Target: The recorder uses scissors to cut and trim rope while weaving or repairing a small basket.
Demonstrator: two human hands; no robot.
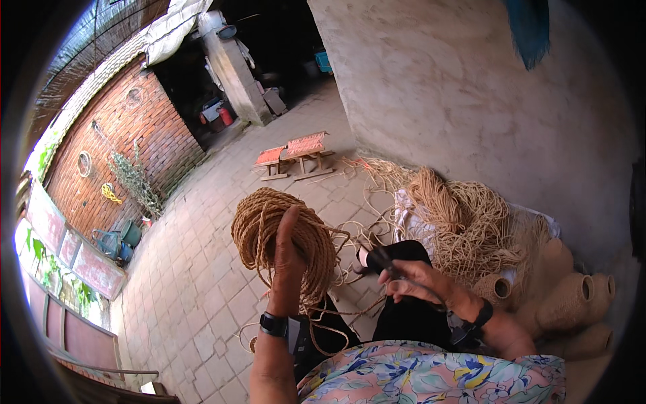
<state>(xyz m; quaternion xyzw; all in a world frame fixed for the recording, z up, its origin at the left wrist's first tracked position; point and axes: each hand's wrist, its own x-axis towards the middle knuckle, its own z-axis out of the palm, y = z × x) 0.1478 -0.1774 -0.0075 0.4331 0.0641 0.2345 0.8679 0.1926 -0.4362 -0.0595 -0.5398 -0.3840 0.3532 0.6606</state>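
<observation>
My left hand (289, 262) is raised and wrapped round a thick coil of tan twisted rope (259, 219), thumb lying over its face. Strands hang from the coil's underside toward my lap. To the right, over my dark-trousered knee, my right hand (420, 277) grips dark metal scissors (382, 258), their blades pointing up and left, apart from the coil. A looped handle shows by the palm. Beyond that hand lies a big heap of loose tan rope (464, 225) against the wall, partly on white sheeting (405, 214).
Woven, jar-shaped baskets (565, 299) cluster at the right. Two low stools with red woven seats (306, 146) stand ahead on the paved floor (202, 269). Loose rope trails over the paving near my feet. A plastered wall (471, 87) bounds the right, a brick wall (128, 128) the left.
</observation>
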